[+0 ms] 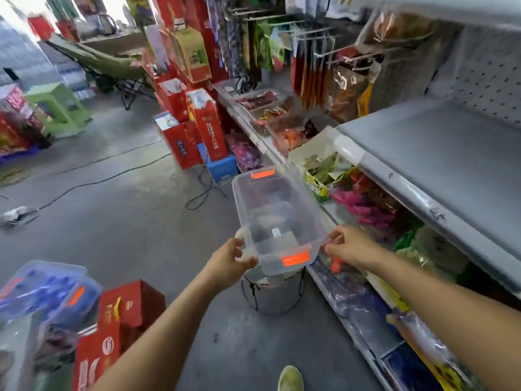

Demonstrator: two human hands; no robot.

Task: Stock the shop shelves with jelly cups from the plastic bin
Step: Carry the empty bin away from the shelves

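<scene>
Head: bin [277, 218] between left-hand [228, 261], right-hand grips [349, 245]

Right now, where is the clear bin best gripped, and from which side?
Grip the clear bin by its rim at both long sides, one hand from each side, as the left hand and right hand do near the close corners. The rim juts out, the walls look smooth, and an orange latch fills the near end.
</scene>
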